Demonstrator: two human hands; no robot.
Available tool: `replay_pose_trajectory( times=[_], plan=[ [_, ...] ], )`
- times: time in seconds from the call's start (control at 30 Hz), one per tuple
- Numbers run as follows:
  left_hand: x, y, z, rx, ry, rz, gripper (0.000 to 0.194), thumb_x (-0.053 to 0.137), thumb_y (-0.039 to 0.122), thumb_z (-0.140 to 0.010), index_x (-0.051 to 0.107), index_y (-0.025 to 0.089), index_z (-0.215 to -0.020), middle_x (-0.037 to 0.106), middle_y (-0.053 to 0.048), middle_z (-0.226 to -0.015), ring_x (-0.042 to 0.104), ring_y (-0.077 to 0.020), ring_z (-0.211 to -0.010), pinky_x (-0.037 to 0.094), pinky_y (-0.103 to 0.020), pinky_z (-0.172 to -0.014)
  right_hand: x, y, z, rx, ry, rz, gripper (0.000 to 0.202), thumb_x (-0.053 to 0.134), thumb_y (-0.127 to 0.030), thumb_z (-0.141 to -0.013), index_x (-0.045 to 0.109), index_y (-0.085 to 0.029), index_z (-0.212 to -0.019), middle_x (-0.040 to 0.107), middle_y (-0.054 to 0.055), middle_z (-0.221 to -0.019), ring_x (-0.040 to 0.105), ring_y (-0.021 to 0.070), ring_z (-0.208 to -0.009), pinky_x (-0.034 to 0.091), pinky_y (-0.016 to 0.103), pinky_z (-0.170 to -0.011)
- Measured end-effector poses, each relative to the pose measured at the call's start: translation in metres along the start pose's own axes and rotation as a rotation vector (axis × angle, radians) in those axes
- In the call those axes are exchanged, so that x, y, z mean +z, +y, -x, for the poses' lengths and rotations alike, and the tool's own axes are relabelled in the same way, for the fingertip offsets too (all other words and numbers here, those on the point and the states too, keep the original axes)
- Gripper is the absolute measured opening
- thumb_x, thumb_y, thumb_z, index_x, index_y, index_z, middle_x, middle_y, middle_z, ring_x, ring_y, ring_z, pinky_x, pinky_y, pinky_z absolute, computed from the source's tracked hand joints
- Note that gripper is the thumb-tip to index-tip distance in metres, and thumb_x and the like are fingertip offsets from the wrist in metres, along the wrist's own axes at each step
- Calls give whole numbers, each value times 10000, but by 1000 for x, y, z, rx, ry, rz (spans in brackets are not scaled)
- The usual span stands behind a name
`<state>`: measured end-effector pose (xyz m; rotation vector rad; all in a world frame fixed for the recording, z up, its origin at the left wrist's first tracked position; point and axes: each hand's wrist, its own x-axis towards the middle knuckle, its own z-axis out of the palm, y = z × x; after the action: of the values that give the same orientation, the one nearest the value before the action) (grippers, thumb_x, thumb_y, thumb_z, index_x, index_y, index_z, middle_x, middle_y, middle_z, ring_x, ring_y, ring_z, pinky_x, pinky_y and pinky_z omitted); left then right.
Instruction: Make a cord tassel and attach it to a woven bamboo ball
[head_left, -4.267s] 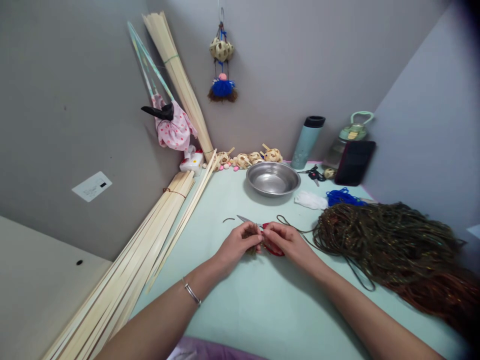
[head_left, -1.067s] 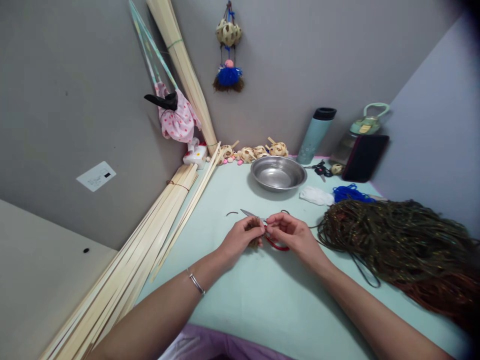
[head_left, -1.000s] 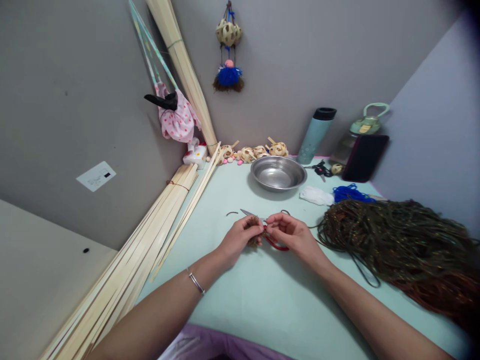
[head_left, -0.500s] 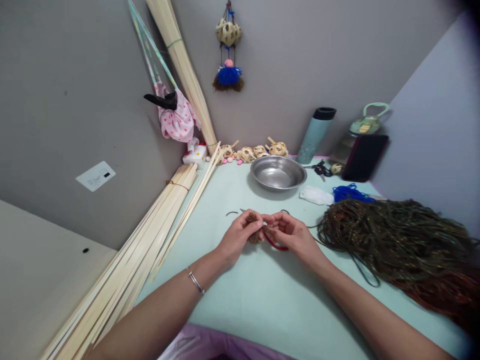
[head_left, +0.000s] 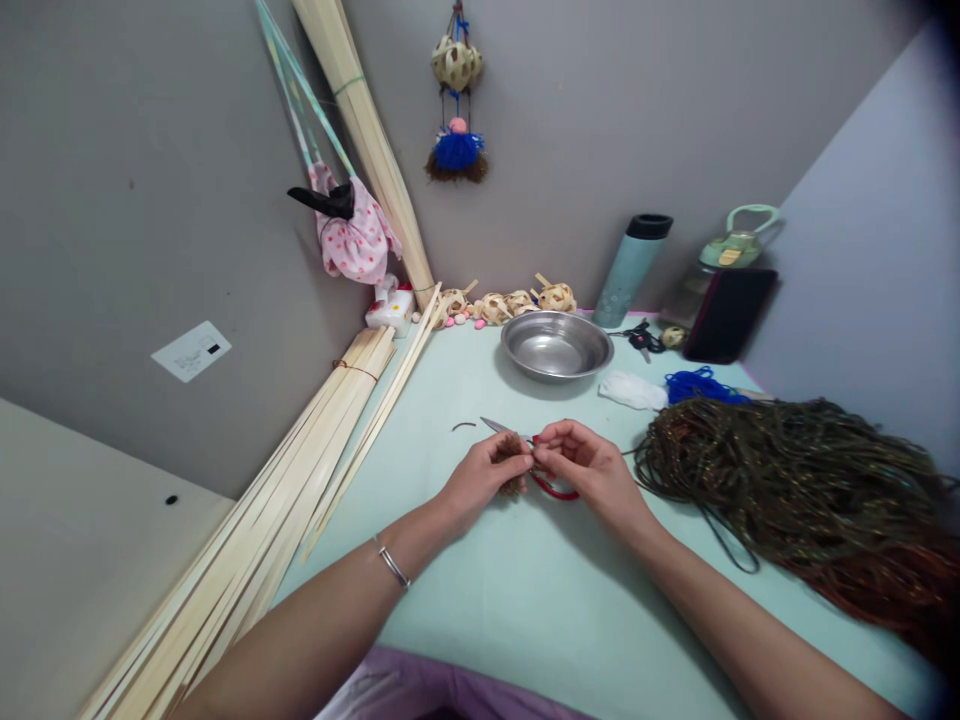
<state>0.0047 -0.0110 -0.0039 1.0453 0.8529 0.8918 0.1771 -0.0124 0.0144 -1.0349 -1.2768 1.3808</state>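
Note:
A small brown yarn tassel [head_left: 511, 450] is pinched in my left hand [head_left: 484, 475], its frayed strands showing by the thumb. My right hand [head_left: 589, 465] meets it from the right, thumb and forefinger pressed together at the tassel's edge; the bit between those fingertips is too small to make out. Under both hands lies a pair of scissors [head_left: 555, 489] with red handles, its blade tip pointing to the upper left. A short cut piece of dark cord [head_left: 464, 425] rests beyond my left hand.
A large heap of dark brown yarn [head_left: 780, 480] covers the table's right side. Behind my hands stands a steel bowl [head_left: 557, 345], near white yarn [head_left: 632, 390] and blue yarn [head_left: 701, 385]. Bamboo strips [head_left: 300, 480] lie at left. A tumbler [head_left: 634, 270] and a phone [head_left: 731, 315] stand at the back.
My hands have shifted slightly, and the right fingers have come closer to the left thumb at the tassel. More of the scissors' blade shows now.

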Motion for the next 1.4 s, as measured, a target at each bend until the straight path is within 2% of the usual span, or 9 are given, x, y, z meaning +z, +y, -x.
replay_pose_trajectory(
  times=[0.2, 0.43, 0.53, 0.7, 0.83, 0.93, 1.13, 1.4],
  plan=[
    [1, 3, 0, 16, 76, 88, 251, 685, 402, -829, 562, 193, -892, 595, 23, -690, 575, -94, -605, 427, -216, -631, -1, 0, -1, -3, 24, 32, 296, 820, -420, -735, 639, -214, -846, 625, -7, -698, 552, 145, -617, 461, 303, -616],
    [2, 3, 2, 17, 2, 67, 202, 710, 301, -797, 552, 187, -854, 590, 24, -696, 574, -95, -607, 410, -219, -611, -2, 1, -1, -8, 20, 49, 311, 810, -431, -739, 631, -211, -866, 661, 10, -760, 592, 157, -690, 471, 291, -654],
    [1, 2, 2, 47, 16, 65, 206, 712, 303, -800, 552, 186, -856, 582, 28, -705, 568, -93, -604, 408, -221, -610, -2, 1, -1, -13, 13, 75, 305, 790, -444, -763, 625, -211, -871, 640, -6, -734, 554, 140, -650, 448, 279, -639],
    [1, 3, 1, 67, 23, 64, 214, 716, 310, -804, 549, 187, -857, 579, 27, -751, 568, -89, -615, 420, -225, -625, -4, 3, -1, 4, -28, 142, 330, 660, -531, -871, 619, -203, -866, 581, -24, -628, 510, 140, -592, 409, 279, -606],
    [2, 4, 2, 56, 16, 37, 205, 706, 316, -810, 550, 190, -852, 579, 27, -747, 567, -84, -612, 403, -215, -611, -3, 3, -1, 34, -98, 171, 429, 580, -598, -902, 591, -197, -750, 502, -32, -554, 427, 125, -509, 324, 273, -507],
    [2, 4, 2, 37, 16, 37, 216, 715, 324, -798, 550, 192, -846, 574, 32, -718, 566, -86, -605, 396, -214, -606, -2, 3, -1, 44, -141, 160, 460, 615, -587, -885, 544, -192, -660, 444, -43, -540, 368, 106, -500, 270, 264, -492],
    [2, 4, 1, 7, 32, 46, 243, 704, 371, -800, 549, 195, -863, 576, 31, -670, 558, -93, -588, 397, -218, -610, -4, 6, -2, 52, -116, 108, 384, 675, -548, -852, 586, -184, -769, 470, -52, -554, 354, 94, -500, 249, 256, -494],
    [3, 5, 1, 1, 29, 26, 210, 689, 347, -807, 567, 184, -857, 574, 23, -700, 564, -88, -594, 391, -218, -594, -4, 6, -2, 66, -101, 78, 356, 726, -508, -819, 612, -173, -779, 486, -54, -555, 359, 87, -494, 247, 249, -487]
  ],
)
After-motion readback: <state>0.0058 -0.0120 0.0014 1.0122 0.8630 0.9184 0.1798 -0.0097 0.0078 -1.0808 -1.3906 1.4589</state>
